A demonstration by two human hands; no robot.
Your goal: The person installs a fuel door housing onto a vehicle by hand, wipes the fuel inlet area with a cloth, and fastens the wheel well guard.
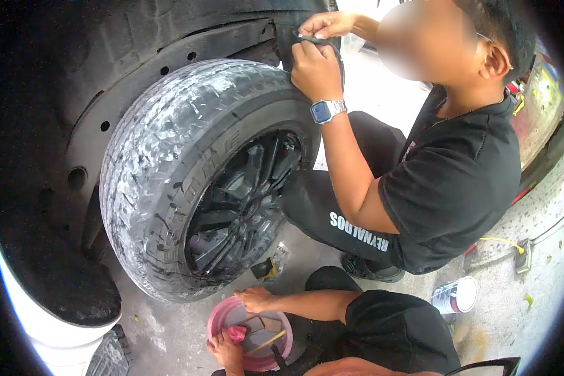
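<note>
A pink basin [284,351] sits on the floor below the wheel, with a brown block, a yellowish stick and greyish liquid in it. My right hand [255,299] is closed over its upper rim. At the basin's left side, my left hand [227,352] is closed against a crumpled pink cloth [236,333], its fingers by the rim. Beyond the basin, a dark tire [150,150] with whitish smears on its tread surrounds a black spoked rim [247,203].
A co-worker in a black shirt [454,182] crouches at the right, both hands [316,59] on a dark strip by the fender edge. A can [446,297] lies lower right. The black wheel arch [37,125] fills the left; a yellow-black item [265,269] lies under the wheel.
</note>
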